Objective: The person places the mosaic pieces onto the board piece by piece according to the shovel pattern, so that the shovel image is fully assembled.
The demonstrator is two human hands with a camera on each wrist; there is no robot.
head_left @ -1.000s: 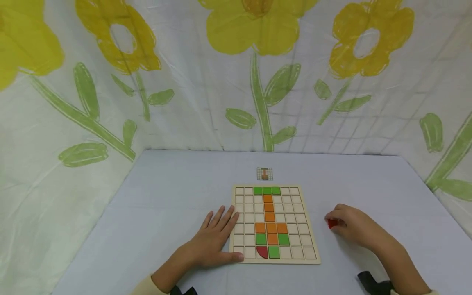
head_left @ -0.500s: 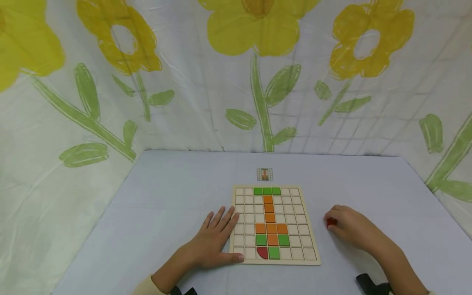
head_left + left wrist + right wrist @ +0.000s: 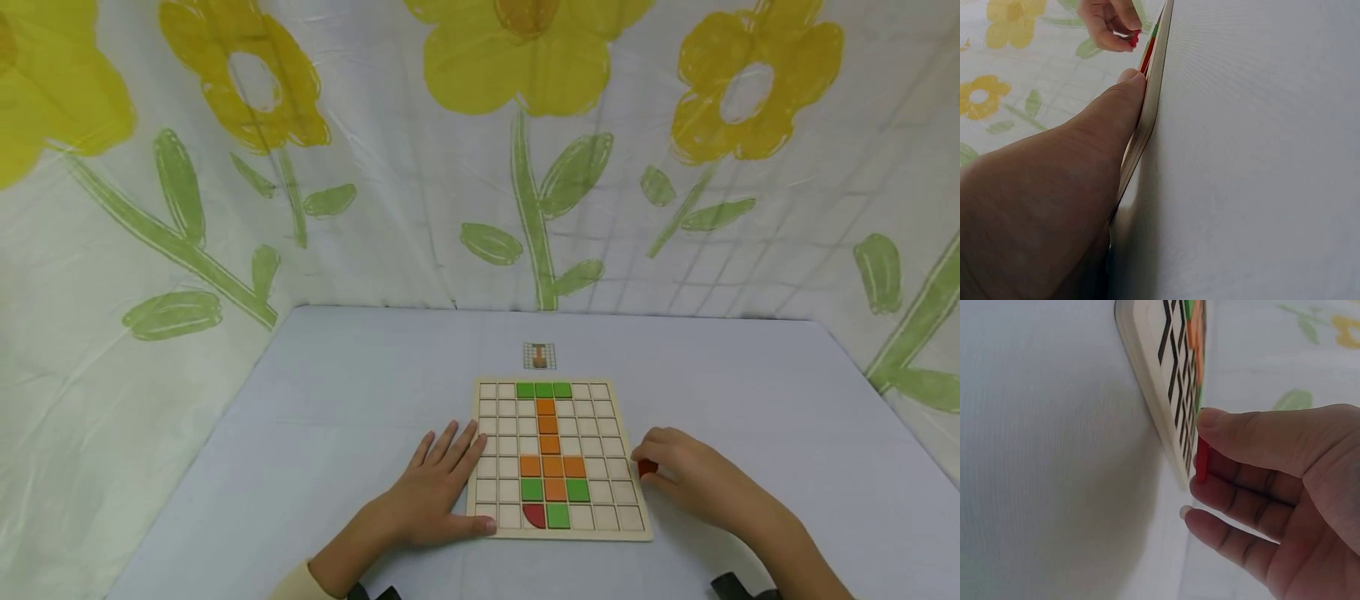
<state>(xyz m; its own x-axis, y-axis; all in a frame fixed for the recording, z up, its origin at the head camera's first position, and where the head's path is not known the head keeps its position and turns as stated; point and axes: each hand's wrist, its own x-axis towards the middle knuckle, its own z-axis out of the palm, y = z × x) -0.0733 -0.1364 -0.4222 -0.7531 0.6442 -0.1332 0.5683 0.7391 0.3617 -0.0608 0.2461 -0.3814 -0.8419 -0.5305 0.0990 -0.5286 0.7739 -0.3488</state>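
Note:
A wooden grid board (image 3: 628,516) lies on the table, with green and orange square tiles set in some cells. One red quarter-round tile (image 3: 534,516) sits in its bottom row, left of a green tile (image 3: 558,516). My left hand (image 3: 433,492) rests with spread fingers on the board's left edge, its thumb on the lower left corner. Just beyond the board's right edge, my right hand (image 3: 693,477) pinches a red tile (image 3: 1202,460) between thumb and fingers. That tile appears edge-on in the right wrist view, so its full shape is hidden.
A small pattern card (image 3: 539,356) lies behind the board. The white-covered table (image 3: 360,375) reaches back to a hanging cloth (image 3: 375,208) printed with yellow flowers. A black wrist strap (image 3: 731,586) shows at the right wrist.
My right hand has moved left with the red tile, close to the board's right edge. The left hand and the board have stayed in place.

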